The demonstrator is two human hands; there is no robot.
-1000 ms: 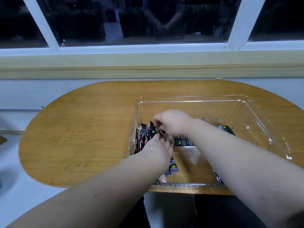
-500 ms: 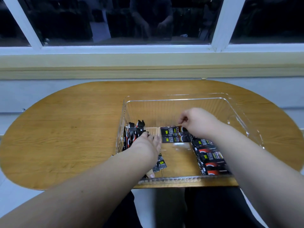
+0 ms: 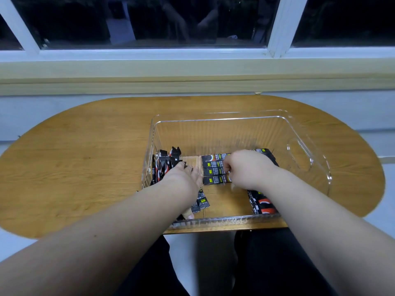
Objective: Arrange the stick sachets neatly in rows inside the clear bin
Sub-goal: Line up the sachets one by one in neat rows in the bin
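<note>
A clear plastic bin (image 3: 307,133) stands on the wooden table, at its near edge. Inside, black stick sachets with red and white print lie in a row across the middle (image 3: 214,169), lean in a loose bunch at the left wall (image 3: 164,165), and lie at the near right (image 3: 261,205). My left hand (image 3: 183,180) reaches into the left bunch, fingers over the sachets; its grip is hidden. My right hand (image 3: 248,168) rests on the middle row, fingers curled onto the sachets' right ends. A few sachets (image 3: 202,201) poke out under my left wrist.
The oval wooden table (image 3: 85,159) stands against a wall below a white-framed window (image 3: 275,26) with dark glass. The bin has a cut-out handle (image 3: 299,154) in its right wall. My legs show below the table's near edge.
My right hand has moved from the left bunch across to the middle, where a row of sachets now lies. My left hand has stayed at the left bunch. The camera has shifted.
</note>
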